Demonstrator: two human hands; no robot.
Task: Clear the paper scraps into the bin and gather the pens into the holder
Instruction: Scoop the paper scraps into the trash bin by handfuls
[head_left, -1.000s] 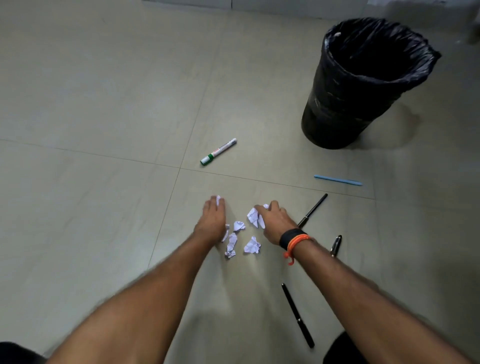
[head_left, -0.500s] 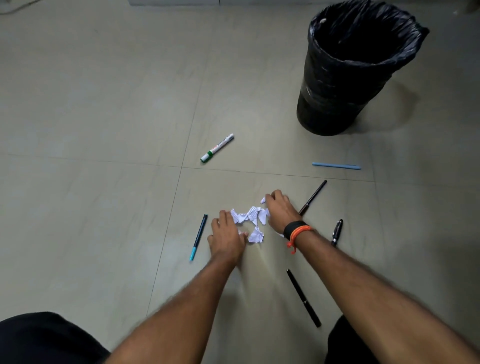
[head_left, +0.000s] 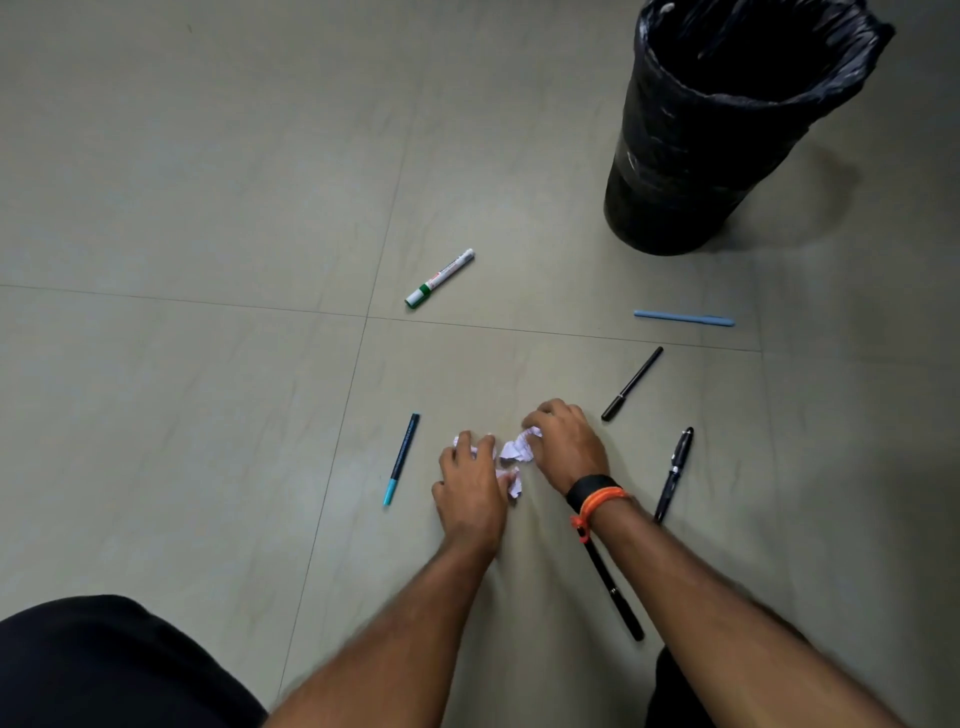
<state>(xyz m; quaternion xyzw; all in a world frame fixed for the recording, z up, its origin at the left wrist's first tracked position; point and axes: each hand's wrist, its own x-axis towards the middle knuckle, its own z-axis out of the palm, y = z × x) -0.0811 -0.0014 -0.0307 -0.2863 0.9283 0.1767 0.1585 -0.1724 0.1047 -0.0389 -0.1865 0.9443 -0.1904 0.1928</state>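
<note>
A teal-tipped pen (head_left: 401, 459) is seen at nine o'clock of the left hand (head_left: 470, 483), apart from it. The paper scraps (head_left: 515, 453) are bunched between both hands on the floor (head_left: 182, 389); the left hand's fingers are curled over some, and the right hand (head_left: 566, 447) is cupped, pinching others. Black pens (head_left: 631, 384) are scattered at three o'clock. The bin (head_left: 727, 140) is stood at one o'clock, well apart, across open floor.

Floor (head_left: 208, 156): large pale grey-green tiles, faint marbling, matte. Thin grout lines (head_left: 182, 300) cross near frame centre. Soft, even light; diffuse shadows at right.
</note>
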